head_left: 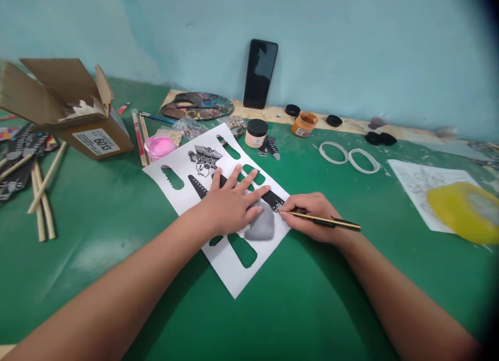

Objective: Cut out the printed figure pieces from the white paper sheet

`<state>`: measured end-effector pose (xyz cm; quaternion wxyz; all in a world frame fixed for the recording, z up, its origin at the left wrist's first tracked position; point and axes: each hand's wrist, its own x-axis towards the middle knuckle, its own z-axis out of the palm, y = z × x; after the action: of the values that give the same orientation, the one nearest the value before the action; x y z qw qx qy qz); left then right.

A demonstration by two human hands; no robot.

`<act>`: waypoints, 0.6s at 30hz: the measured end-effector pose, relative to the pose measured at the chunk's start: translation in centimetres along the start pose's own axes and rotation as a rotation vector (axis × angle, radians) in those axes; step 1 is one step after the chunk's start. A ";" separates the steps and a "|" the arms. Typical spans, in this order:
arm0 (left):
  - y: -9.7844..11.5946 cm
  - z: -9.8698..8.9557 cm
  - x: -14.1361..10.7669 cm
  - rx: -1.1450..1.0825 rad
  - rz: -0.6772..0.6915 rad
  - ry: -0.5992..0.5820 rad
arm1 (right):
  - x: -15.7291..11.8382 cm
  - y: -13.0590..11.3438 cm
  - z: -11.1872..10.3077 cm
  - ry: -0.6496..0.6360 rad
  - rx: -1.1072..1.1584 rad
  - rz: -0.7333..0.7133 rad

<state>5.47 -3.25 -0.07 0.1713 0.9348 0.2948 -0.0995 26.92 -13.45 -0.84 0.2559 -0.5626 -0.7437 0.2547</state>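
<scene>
A white sheet of paper (234, 278) with several cut-out holes and black printed puppet shapes lies slanted on the green table. My left hand (226, 205) rests flat on it, fingers spread across the middle. In my right hand (312, 210) is a slim black-and-gold pen (343, 224), its tip hidden by my fingers at the sheet's right edge. That tip end is beside the lower end of a long black shape (272, 198). A grey patch (260, 226) shows on the paper below my left fingers. The printed head with a headdress (205, 160) is at upper left.
An open cardboard box (89, 127) and wooden sticks (47, 194) are at left. Behind the paper are a pink paint pot (159, 146), a black-lidded jar (256, 133), an orange pot (304, 125), a palette (197, 106) and an upright phone (260, 72). A yellow object (456, 213) lies right.
</scene>
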 end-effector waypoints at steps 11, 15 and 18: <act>-0.1 0.1 -0.1 -0.001 0.007 -0.003 | 0.2 0.2 -0.3 -0.004 0.047 -0.094; -0.2 0.1 0.0 0.004 0.006 -0.011 | 0.3 0.0 -0.5 0.004 0.054 -0.094; -0.3 0.1 0.1 0.008 0.009 -0.017 | 0.3 0.2 -0.5 0.001 0.060 -0.087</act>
<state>5.36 -3.02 -0.29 0.1703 0.9359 0.2889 -0.1077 27.31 -13.11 -0.54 0.2839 -0.5220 -0.7593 0.2652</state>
